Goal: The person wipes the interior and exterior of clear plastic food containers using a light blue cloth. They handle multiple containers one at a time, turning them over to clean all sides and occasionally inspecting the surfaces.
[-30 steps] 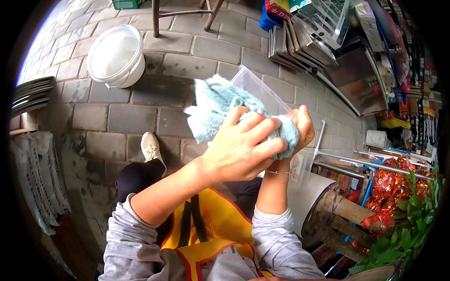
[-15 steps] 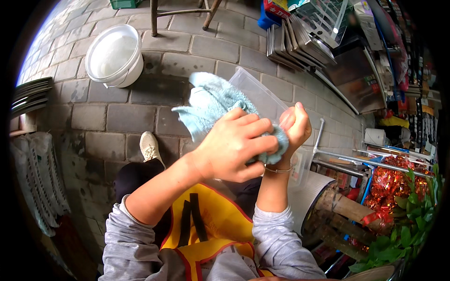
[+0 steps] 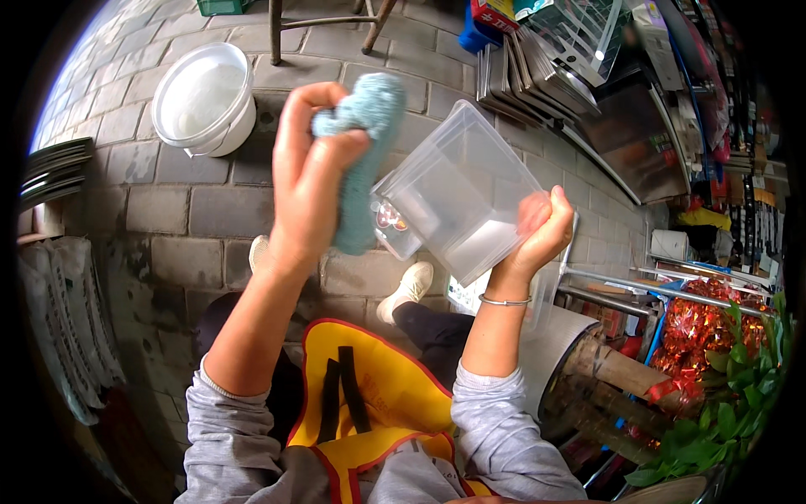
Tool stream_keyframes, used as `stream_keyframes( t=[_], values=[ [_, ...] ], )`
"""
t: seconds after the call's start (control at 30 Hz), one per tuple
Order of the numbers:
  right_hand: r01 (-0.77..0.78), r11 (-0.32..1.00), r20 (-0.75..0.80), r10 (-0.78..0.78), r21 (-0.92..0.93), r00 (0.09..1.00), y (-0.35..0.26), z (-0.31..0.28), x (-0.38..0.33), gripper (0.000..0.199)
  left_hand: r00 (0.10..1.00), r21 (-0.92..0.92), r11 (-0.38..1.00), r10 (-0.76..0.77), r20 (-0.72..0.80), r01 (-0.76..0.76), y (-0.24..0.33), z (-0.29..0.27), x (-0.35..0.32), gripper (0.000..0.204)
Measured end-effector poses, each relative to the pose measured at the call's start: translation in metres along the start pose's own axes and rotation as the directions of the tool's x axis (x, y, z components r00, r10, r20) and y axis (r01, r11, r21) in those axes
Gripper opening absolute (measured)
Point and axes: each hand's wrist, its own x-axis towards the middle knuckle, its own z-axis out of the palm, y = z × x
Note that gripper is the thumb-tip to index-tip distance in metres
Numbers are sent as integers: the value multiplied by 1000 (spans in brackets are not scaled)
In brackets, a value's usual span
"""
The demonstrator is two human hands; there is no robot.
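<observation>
My left hand (image 3: 306, 185) is closed around a bunched light-blue cloth (image 3: 361, 181), raised left of a clear plastic box. Part of the cloth hangs down beside my palm. My right hand (image 3: 541, 228) grips the rim of the clear plastic box (image 3: 462, 193), fingers behind its wall and thumb outside. The box is tilted with its inside facing me, and cloth and box are apart. Partly hidden behind it, a smaller clear container (image 3: 395, 223) with shiny contents lies low near my shoe (image 3: 409, 290).
A white bucket (image 3: 239, 126) stands on the brick floor at the far left, near wooden stool legs (image 3: 327, 23). Stacked flat panels (image 3: 537, 76) lie at the far right. A metal rail (image 3: 663, 290), red tinsel (image 3: 701, 328) and green leaves (image 3: 730, 424) crowd my right side.
My left hand has lifted the cloth away from the box, up and to the left, bunching it tighter. The box's inside now shows, still held in my right hand.
</observation>
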Motion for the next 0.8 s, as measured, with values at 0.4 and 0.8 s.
stream_keyframes(
  t=[0.4,0.8],
  values=[
    [79,995,129,-71,-63,989,-1,11,-27,45,832,782,323,367,415,-533,-34,15,-7,36],
    [53,998,122,-55,25,991,-7,4,-15,46,952,659,689,255,169,-302,-43,-1,12,21]
  ],
)
